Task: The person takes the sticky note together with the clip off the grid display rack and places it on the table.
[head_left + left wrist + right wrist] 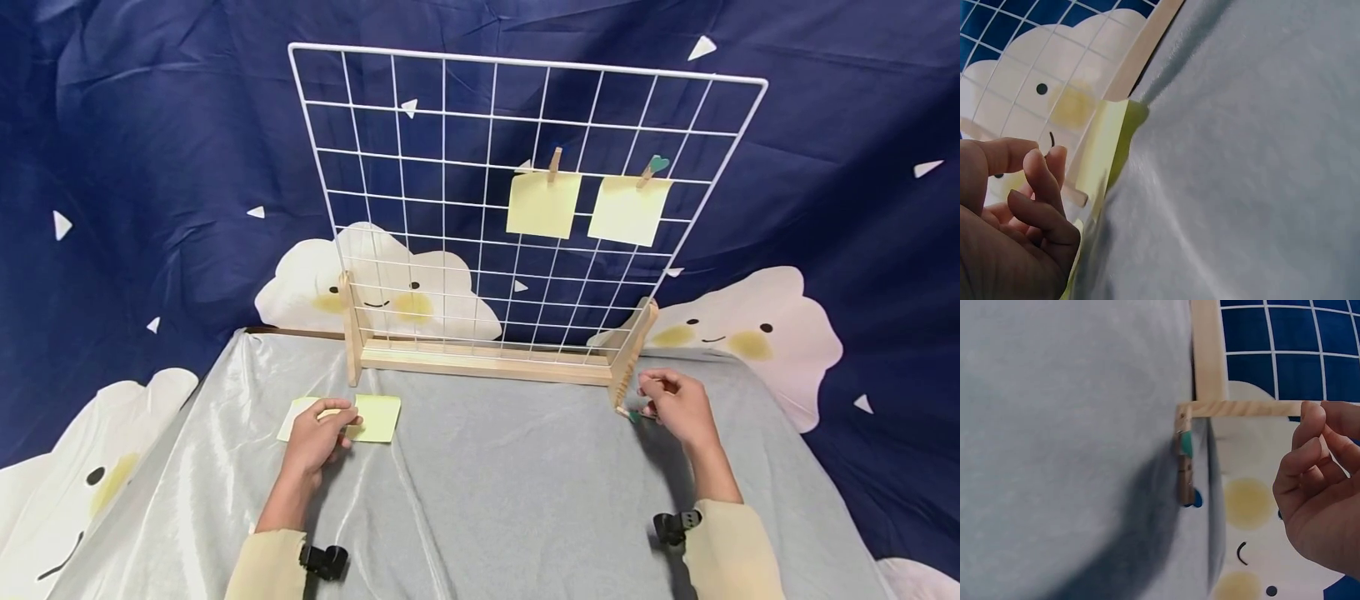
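My left hand is over two yellow sticky notes on the cloth, its fingers loosely bent and nothing visible in them. The right sticky note shows almost whole; the left sticky note is partly covered by the hand. At the right, my right hand hovers with bent fingers, thumb and index tips close together, nothing visible between them. Beside it, at the foot of the stand, lie a clothespin with a green heart and a clothespin with a blue heart, end to end.
A white wire grid stands upright in a wooden base. Two yellow notes, a left one and a right one, hang from it by clothespins. Grey cloth covers the table; a dark blue curtain hangs behind.
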Demonstrator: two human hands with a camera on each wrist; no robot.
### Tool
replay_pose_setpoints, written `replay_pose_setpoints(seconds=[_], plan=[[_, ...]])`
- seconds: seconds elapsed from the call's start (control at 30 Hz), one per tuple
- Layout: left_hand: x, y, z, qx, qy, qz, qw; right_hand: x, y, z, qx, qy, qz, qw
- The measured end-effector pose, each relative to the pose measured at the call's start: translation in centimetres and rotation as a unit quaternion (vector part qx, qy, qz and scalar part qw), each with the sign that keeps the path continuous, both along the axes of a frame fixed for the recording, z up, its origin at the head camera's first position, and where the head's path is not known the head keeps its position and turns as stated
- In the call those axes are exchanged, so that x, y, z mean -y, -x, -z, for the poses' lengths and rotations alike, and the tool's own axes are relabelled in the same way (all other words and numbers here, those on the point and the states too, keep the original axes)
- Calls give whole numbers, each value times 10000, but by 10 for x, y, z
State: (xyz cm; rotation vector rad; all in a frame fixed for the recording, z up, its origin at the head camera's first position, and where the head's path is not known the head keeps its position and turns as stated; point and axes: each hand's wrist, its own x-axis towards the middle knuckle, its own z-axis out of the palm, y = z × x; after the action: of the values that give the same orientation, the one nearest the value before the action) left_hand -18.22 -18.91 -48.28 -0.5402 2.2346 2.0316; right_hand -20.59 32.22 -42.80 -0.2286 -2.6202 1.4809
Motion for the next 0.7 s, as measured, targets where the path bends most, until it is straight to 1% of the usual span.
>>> replay_pose_setpoints(seconds=[0.1, 0.3, 0.47, 0.6, 0.7], plan=[[-3, 3, -2, -58, -10, 32, 10000, 3, 1, -6, -164, 23, -20, 9999], [-9, 6, -7, -136, 47, 99, 9998, 9, 2, -13, -463, -157, 10, 9988], [-14, 8, -12, -299, 23, 192, 9994, 16, 6, -23, -727, -36, -73, 9973], [-21, 13, -16, -380, -64, 284, 9989, 23, 8, -34, -1029, 64, -202, 9945], [-26, 17, -20, -430, -112, 333, 9985, 27, 11, -42, -1173, 89, -260, 9927]])
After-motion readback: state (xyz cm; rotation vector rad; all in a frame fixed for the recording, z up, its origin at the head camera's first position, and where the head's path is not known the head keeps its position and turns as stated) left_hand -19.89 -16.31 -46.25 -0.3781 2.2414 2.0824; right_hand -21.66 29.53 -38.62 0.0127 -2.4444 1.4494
